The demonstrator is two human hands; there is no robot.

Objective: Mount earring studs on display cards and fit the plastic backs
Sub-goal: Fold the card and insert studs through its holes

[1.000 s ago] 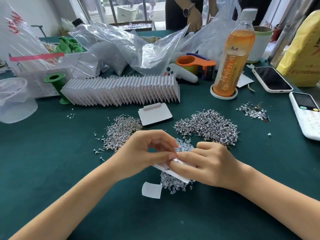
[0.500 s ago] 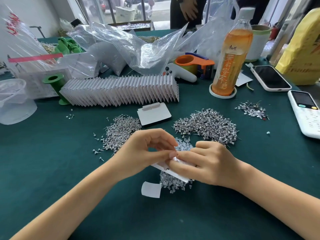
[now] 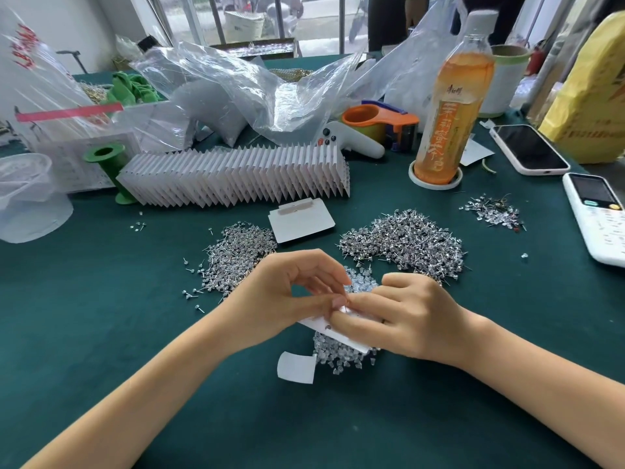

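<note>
Over the dark green felt table (image 3: 101, 333), the left hand (image 3: 284, 296) and the right hand (image 3: 406, 316) meet with curled fingers on one small white display card (image 3: 341, 333), the left thumb and forefinger pinched at its top edge, the right fingers folded round it. The card is held just above a heap of clear plastic backs (image 3: 338, 357). Two glittering piles of metal studs (image 3: 406, 242) lie beyond, left and right, with a smaller third scatter far right, behind them a fanned row of white cards (image 3: 236, 177).

The display card (image 3: 324, 328) is largely covered by the right hand (image 3: 409, 316). The item pinched at the fingertips (image 3: 338, 302) is too small to identify, possibly a stud.
</note>
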